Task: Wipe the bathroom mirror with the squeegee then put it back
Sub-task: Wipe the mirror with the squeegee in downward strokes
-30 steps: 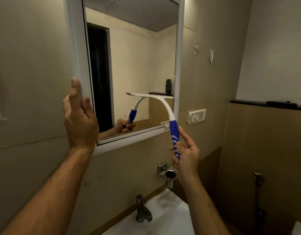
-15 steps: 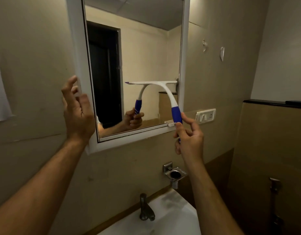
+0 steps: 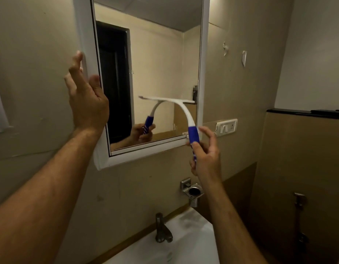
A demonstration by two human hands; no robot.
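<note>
The right hand [image 3: 205,155] is wrapped around the blue grip of the squeegee [image 3: 181,109], just below the lower right corner of the mirror [image 3: 155,73]. The left hand [image 3: 86,96], fingers spread and holding nothing, braces the mirror's left frame. The white curved neck carries the blade flat against the lower glass. Wiping looks underway; putting the squeegee back is yet to be done.

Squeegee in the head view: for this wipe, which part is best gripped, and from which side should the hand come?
Grip the squeegee by its blue handle end, from below and to the right, as the right hand does. The white neck curves up to the blade lying across the mirror, so the blade stays unobstructed.
</note>
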